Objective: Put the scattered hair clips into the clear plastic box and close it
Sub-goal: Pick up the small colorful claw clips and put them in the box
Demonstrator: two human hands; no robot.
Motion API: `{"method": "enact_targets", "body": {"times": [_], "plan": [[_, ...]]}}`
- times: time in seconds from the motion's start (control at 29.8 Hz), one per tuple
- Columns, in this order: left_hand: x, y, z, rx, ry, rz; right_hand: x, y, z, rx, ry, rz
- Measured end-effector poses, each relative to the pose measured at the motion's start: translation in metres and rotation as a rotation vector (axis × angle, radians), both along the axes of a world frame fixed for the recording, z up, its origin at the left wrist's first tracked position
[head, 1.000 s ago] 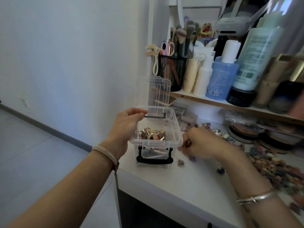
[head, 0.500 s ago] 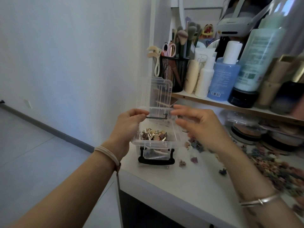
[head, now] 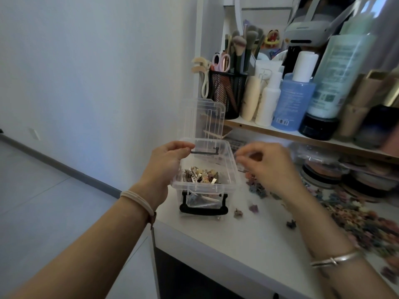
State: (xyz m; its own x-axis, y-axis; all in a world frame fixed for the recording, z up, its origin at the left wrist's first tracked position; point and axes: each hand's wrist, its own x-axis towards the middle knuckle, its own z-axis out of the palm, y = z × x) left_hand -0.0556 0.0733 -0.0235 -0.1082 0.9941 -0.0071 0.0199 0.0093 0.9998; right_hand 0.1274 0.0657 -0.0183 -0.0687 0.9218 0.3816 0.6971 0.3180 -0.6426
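The clear plastic box (head: 231, 169) stands at the white table's left corner with its lid (head: 201, 119) upright and a black latch on its front. A pile of hair clips (head: 203, 176) lies inside. My left hand (head: 166, 167) grips the box's left rim. My right hand (head: 269, 167) hovers just right of the box, blurred, fingers loosely curled with nothing seen in them. Loose clips (head: 238, 213) lie in front of the box, a small cluster (head: 257, 188) sits under my right hand, and a big heap of clips (head: 356, 216) covers the table's right side.
A wooden shelf (head: 280, 132) behind the box carries a black mesh brush cup (head: 228, 91), a blue bottle (head: 293, 104) and other bottles. Round compacts (head: 319, 173) are stacked under it. The table's front edge (head: 216, 249) drops to the floor at left.
My right hand lifted from the table to above the box with fingers spread, then drew back to the right and curled. The left hand stayed on the rim.
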Motion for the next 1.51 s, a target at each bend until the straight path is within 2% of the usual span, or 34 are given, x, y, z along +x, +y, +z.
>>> {"method": "enact_targets", "body": {"times": [0.03,0.1,0.17,0.24,0.34,0.37,0.5,0.57,0.6,1.01,1.07,1.11,1.18,1.21,1.31,1.41,1.51], "plan": [[0.000,0.000,0.000,-0.004,-0.003,0.000,-0.002,-0.003,0.005,0.081,0.179,0.029],[-0.001,0.000,0.000,-0.013,-0.017,0.000,-0.007,-0.009,0.010,0.151,0.415,0.176],[-0.001,0.000,0.000,-0.019,-0.042,-0.007,-0.013,-0.014,0.010,0.107,0.469,0.326],[-0.001,-0.001,0.001,-0.017,-0.049,-0.012,-0.013,-0.013,0.008,0.085,0.387,0.352],[0.000,-0.002,0.002,-0.024,-0.051,-0.016,-0.001,-0.008,0.011,0.112,0.377,0.181],[0.000,-0.002,0.002,-0.024,-0.051,-0.017,0.005,-0.008,0.013,0.087,0.322,0.118],[-0.001,-0.002,0.003,-0.018,-0.054,-0.015,0.028,-0.008,0.009,-0.303,-0.298,0.105],[0.001,-0.002,0.003,-0.017,-0.055,-0.010,0.029,-0.017,-0.001,-0.418,-0.489,0.149],[0.002,-0.003,0.003,-0.018,-0.056,-0.008,0.028,-0.021,-0.007,-0.435,-0.526,0.159],[0.003,-0.003,0.004,-0.002,-0.005,-0.017,0.012,-0.032,-0.022,-0.238,-0.462,0.172],[0.004,-0.003,0.004,0.002,-0.002,-0.022,0.013,-0.029,-0.011,-0.095,-0.311,0.051],[0.004,-0.003,0.004,0.002,0.002,-0.023,0.012,-0.029,-0.002,-0.007,-0.174,-0.001],[0.004,-0.002,0.004,-0.001,0.003,-0.015,0.004,-0.028,0.019,0.082,0.036,0.032],[0.004,-0.003,0.004,-0.002,0.001,-0.009,-0.001,-0.028,0.027,0.076,0.045,0.094],[0.005,-0.003,0.004,0.004,0.006,-0.006,-0.005,-0.022,0.035,-0.034,-0.157,0.221],[0.006,-0.003,0.004,0.011,0.011,-0.008,0.014,-0.010,0.030,-0.029,-0.193,0.157],[0.008,-0.002,0.004,0.001,0.028,-0.012,0.031,0.001,0.017,-0.149,-0.414,0.093]]}}
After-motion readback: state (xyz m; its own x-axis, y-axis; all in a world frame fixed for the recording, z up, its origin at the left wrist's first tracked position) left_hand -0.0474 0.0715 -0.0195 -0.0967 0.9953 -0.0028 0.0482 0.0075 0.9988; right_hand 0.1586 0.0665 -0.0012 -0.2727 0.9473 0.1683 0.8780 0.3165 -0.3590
